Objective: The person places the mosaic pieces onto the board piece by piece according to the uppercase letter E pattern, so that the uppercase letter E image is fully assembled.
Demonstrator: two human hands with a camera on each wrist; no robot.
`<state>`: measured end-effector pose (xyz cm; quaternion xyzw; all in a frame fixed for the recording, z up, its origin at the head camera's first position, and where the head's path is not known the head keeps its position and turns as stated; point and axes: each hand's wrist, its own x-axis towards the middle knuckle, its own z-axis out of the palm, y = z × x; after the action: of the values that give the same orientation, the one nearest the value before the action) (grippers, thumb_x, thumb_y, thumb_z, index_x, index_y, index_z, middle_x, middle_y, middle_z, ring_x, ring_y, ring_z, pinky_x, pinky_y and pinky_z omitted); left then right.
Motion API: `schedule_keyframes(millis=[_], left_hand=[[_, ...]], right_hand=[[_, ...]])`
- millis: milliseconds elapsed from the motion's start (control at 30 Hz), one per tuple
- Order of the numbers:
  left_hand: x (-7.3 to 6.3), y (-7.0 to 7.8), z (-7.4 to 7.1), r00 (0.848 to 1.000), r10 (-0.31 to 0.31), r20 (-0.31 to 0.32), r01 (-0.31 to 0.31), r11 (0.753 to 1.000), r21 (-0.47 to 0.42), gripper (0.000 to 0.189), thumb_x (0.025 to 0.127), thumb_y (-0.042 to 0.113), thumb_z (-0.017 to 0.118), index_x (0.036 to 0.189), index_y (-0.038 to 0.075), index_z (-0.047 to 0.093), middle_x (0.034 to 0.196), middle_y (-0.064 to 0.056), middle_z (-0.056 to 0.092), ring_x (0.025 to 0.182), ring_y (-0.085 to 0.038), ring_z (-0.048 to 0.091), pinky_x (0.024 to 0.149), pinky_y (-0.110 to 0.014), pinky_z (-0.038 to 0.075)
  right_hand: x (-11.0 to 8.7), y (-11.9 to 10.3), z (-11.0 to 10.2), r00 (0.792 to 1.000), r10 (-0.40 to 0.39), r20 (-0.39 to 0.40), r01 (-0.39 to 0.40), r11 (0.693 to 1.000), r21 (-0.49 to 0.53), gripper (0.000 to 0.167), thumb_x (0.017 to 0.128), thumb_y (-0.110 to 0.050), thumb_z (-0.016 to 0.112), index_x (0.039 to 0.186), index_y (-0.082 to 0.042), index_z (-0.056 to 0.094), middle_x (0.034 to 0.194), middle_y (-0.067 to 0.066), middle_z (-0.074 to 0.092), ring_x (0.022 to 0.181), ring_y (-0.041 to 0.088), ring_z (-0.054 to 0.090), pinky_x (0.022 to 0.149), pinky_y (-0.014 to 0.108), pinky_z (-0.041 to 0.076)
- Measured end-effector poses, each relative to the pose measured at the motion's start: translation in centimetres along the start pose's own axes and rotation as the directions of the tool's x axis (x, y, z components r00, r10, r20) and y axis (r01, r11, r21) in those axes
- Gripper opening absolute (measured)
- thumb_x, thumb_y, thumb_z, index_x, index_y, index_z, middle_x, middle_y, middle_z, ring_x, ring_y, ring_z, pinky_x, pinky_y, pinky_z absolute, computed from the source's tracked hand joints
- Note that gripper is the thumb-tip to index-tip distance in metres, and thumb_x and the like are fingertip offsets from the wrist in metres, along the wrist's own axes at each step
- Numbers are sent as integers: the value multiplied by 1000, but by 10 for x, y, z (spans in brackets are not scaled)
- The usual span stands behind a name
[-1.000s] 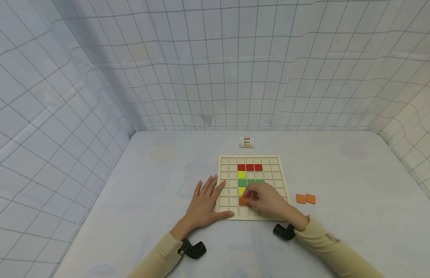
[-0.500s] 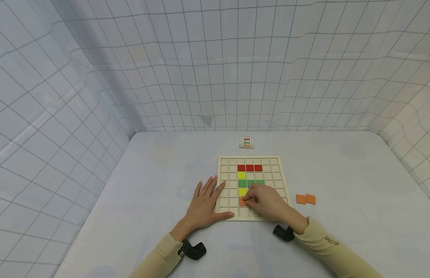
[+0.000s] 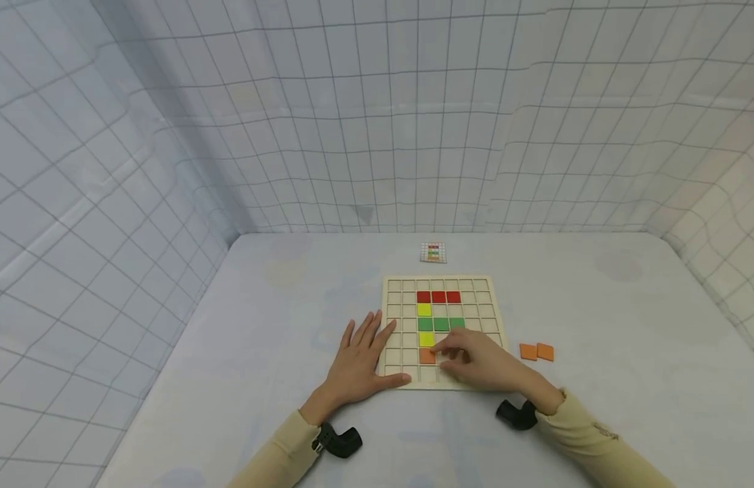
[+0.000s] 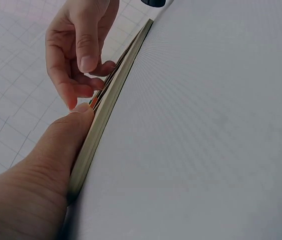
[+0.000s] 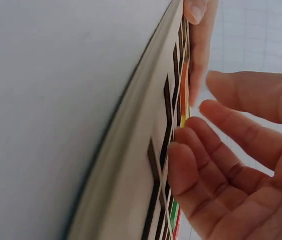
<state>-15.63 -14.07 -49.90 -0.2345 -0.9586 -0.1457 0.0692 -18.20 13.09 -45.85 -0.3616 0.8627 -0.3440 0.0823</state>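
Note:
A cream grid board (image 3: pixel 393 285) lies on the table with coloured square tiles in its cells. Across its upper part runs a row of red tiles (image 3: pixel 438 297); below are a yellow tile (image 3: pixel 424 310), a green row (image 3: pixel 441 324) and another yellow tile (image 3: pixel 426 339). Under these an orange tile (image 3: pixel 427 356) sits in its cell. My left hand (image 3: pixel 355 366) rests with spread fingers over the board's left edge, its thumb at the near edge. My right hand (image 3: pixel 483 359) hovers just right of the orange tile, thumb and forefinger apart, holding nothing; some cells beneath it are hidden.
Two loose orange tiles, one (image 3: pixel 528 352) beside the other (image 3: pixel 545 352), lie right of the board. A small printed card (image 3: pixel 433 253) with a coloured grid pattern lies beyond it. Grid-patterned cloth (image 3: pixel 377 122) hangs around the table's back and sides.
My right hand has parted its thumb and forefinger from the orange tile and shifted slightly right, leaving the tile in its cell. The left hand has stayed in place.

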Motion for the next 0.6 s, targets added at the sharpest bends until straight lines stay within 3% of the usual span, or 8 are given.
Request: schedule_keyframes(millis=[200,333,467,600], left_hand=[[1,1,-1,1000,-13,20,13,1000,13,99,79,76,50,152,16,24,156,-13,17,143,-26,10,111,-51,2],[0,1,-1,1000,-9,13,9,1000,5,98,79,76,50,152,15,26,155,-14,18,143,-26,11,111,-51,3],[-1,1,0,1000,-1,6,1,1000,-7,99,79,77,48,152,15,25,155,-14,18,143,-27,11,111,-52,3],[0,1,0,1000,-7,11,7,1000,-16,98,79,76,49,152,15,24,156,-13,16,143,-26,9,111,-50,2]], right_hand=[[-16,14,-15,992,-23,-122,25,1000,11,16,87,-12,70,103,-11,71,89,-13,59,78,6,55,65,25,49],[-30,24,-29,983,45,-178,-58,996,-67,13,84,-12,74,97,-11,71,90,-9,61,78,10,56,66,28,48],[-44,33,-45,974,154,-168,-176,976,-126,21,81,-20,78,99,-11,70,95,-5,60,86,17,55,71,33,49],[-54,39,-58,972,194,-136,-215,963,-165,32,77,-23,81,103,-9,68,98,-1,58,92,21,54,75,37,48]])
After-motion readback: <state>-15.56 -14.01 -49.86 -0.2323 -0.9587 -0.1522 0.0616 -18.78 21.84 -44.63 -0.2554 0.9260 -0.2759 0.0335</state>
